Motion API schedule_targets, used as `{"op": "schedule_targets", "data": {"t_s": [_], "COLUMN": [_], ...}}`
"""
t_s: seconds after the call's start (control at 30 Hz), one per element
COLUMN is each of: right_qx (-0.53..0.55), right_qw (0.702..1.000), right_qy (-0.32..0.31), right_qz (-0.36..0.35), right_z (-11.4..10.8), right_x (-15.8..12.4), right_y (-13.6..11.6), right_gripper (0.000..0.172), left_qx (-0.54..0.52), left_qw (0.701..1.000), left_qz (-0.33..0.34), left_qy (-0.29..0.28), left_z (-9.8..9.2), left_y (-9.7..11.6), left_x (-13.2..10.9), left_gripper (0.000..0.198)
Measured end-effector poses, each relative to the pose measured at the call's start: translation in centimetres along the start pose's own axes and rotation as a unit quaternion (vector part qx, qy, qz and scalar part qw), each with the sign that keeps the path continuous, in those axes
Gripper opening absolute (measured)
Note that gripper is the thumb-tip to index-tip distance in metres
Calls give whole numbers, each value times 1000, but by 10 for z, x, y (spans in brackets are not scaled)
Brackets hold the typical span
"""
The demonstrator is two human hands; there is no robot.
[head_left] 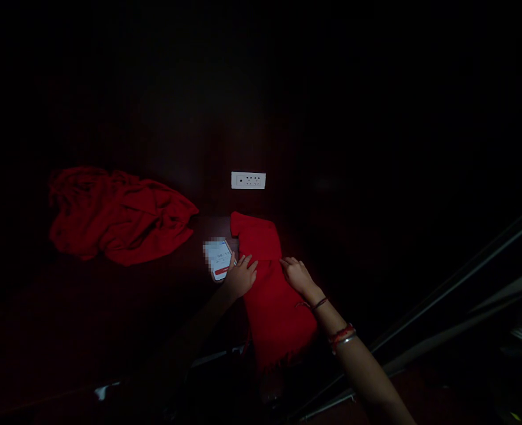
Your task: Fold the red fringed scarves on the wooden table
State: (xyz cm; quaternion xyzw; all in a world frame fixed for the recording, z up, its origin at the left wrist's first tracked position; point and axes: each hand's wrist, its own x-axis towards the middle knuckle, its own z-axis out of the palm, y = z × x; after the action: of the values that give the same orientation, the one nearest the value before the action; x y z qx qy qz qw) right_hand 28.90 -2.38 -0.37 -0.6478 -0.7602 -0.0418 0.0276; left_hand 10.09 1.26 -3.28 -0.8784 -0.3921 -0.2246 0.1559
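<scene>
A red fringed scarf [273,307] lies lengthwise in front of me, its far part folded over and its fringe towards me. My left hand [243,276] rests on the scarf's left edge with its fingers spread. At the right edge, near the crease, the fingers of my right hand [296,274] are bent together on the cloth; the fingertips are partly hidden. Just left of my left hand lies a phone [220,260] with a lit screen, partly covered by the thumb.
A crumpled red cloth [119,218] lies to the left on the dark surface. A white socket plate [248,180] is set in the dark panel behind. A pale diagonal edge [455,289] runs along the right. Most surroundings are too dark to make out.
</scene>
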Motion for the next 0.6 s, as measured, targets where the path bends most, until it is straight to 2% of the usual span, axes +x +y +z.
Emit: {"op": "schedule_targets", "data": {"t_s": [0.13,0.4,0.6], "right_qx": [1,3,58], "right_qw": [1000,999,997], "right_qy": [-2,2,35], "right_qz": [21,54,39], "right_z": [8,10,7], "right_x": [1,2,-4], "right_y": [4,3,11], "right_gripper": [38,37,33], "left_qx": [0,4,-9], "left_qw": [1000,1000,999], "left_qz": [6,-3,-23], "left_qy": [-5,-5,21], "left_z": [1,1,-2], "left_y": [-2,-2,1], "left_x": [-4,-5,-7], "left_gripper": [34,34,33]}}
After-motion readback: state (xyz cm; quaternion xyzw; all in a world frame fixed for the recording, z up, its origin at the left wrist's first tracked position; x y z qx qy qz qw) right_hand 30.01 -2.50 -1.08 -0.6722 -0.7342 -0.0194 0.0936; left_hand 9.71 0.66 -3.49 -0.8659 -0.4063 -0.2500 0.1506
